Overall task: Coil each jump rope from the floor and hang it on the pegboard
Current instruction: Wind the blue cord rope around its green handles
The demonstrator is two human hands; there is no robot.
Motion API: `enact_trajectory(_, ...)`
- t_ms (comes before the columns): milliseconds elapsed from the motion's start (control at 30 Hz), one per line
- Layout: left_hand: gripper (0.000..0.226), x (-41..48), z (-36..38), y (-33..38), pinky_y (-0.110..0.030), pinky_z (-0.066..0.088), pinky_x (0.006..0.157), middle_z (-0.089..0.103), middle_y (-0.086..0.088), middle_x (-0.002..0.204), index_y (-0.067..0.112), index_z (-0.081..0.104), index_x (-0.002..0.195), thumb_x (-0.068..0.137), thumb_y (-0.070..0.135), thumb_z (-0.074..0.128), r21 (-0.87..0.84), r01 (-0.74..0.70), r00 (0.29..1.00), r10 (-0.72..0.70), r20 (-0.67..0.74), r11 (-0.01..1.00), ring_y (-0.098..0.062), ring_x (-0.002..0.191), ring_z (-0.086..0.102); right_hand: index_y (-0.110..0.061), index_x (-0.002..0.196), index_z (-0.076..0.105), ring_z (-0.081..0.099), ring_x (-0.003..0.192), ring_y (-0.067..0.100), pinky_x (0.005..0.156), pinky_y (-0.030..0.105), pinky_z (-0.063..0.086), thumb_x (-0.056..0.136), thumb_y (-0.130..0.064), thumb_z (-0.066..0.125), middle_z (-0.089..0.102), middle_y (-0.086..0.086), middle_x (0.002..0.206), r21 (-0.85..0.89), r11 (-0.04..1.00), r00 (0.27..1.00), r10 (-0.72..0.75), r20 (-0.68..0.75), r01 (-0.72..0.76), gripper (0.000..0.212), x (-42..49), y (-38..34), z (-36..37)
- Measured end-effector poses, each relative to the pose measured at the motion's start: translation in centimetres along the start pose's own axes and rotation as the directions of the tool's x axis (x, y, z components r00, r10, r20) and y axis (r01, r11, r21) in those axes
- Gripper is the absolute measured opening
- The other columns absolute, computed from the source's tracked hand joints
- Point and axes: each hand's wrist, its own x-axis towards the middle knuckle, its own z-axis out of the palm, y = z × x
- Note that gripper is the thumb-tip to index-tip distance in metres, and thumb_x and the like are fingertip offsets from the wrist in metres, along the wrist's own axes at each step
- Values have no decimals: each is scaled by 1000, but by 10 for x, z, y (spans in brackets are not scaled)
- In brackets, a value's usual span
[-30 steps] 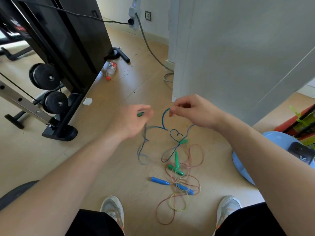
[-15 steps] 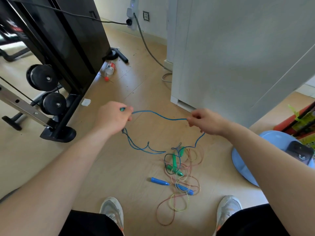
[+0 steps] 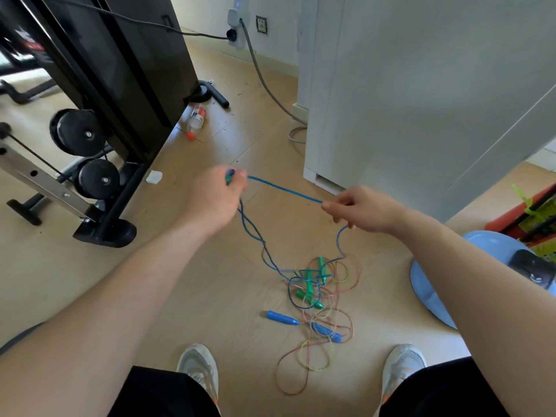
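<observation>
A blue rope [image 3: 282, 192] is stretched between two hands.

One end is gripped in the left hand [image 3: 215, 197] and the cord pinched by the right hand [image 3: 359, 210], so loops can be made; the rest lies tangled on the floor [image 3: 210, 281].

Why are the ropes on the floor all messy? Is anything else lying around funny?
The jump ropes lie tangled in one heap between the shoes, green and blue handles mixed with thin loops. The blue rope stretched between the left hand and right hand still trails into that heap. A bottle lies on its side by the black machine.
</observation>
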Motion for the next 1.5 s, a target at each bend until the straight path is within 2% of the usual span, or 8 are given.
enact_trajectory(267, 26, -11, 3, -7, -28, 48, 88, 73, 8, 112, 26, 76, 110, 100, 35, 53, 189, -92, 993, 76, 91, 978, -17, 110, 63, -23, 75, 71, 39, 52, 9, 55, 25, 39, 99, -35, 57, 43, -10, 54, 103, 980, 985, -169, -31, 172, 31, -9, -33, 0)
enact_trajectory(433, 32, -30, 27, 18, -19, 37, 52, 67, 6, 70, 19, 67, 81, 105, 25, 47, -230, -127, 886, 215, 412, 965, 4, 46, 48, -22, 69, 69, 34, 43, 9, 45, 19, 28, 97, -37, 60, 40, -9, 44, 112, 955, 959, -265, -97, 275, 33, -13, -57, -4)
enact_trajectory(667, 39, 3, -3, -11, -31, 38, 62, 62, -3, 72, 18, 60, 73, 104, 34, 43, 47, 41, 999, -40, -10, 998, -21, 68, 54, -15, 72, 63, 62, 60, 15, 63, 28, 47, 96, -50, 54, 63, -1, 61, 29, 999, 999, 38, -25, -38, 44, -4, 5, 0)
enact_trajectory(800, 37, 3, -4, -27, -36, 52, 80, 73, -3, 91, 21, 73, 91, 103, 39, 43, 284, 61, 993, -87, 81, 957, -29, 88, 66, -21, 70, 63, 55, 60, 14, 66, 28, 43, 98, -34, 56, 56, -14, 53, 92, 996, 999, 9, -50, -4, 32, -5, 10, 2)
enact_trajectory(900, 28, -11, 16, -5, -22, 49, 61, 72, 4, 108, 29, 69, 120, 104, 34, 46, -20, -72, 967, 75, 243, 997, -20, 61, 66, -22, 72, 68, 45, 59, 13, 63, 32, 41, 97, -32, 61, 48, -12, 54, 200, 962, 983, -178, -46, 184, 28, -8, -21, 4)
enact_trajectory(1000, 26, -22, 30, 13, -19, 36, 43, 66, 10, 69, 23, 70, 98, 105, 29, 46, -227, -120, 905, 200, 376, 967, -14, 43, 49, -21, 75, 72, 41, 60, 17, 59, 32, 39, 96, -32, 63, 46, -1, 59, 242, 925, 956, -284, -74, 294, 26, -11, -42, 1)
enact_trajectory(1300, 36, 8, -6, -6, -32, 32, 64, 58, 3, 73, 18, 62, 79, 105, 33, 42, -12, 50, 991, -51, -126, 999, -20, 71, 54, -15, 73, 64, 69, 66, 14, 71, 31, 53, 94, -49, 58, 69, 1, 66, 13, 1000, 999, 16, -47, -16, 41, -7, 12, 2)
enact_trajectory(1500, 31, -1, 2, -18, -23, 44, 86, 71, 4, 114, 21, 74, 110, 103, 34, 48, 171, -20, 989, -6, 147, 985, -15, 108, 64, -20, 75, 66, 47, 58, 10, 67, 39, 50, 100, -33, 53, 45, -11, 58, 71, 991, 993, -111, -34, 113, 31, -13, -7, 6)
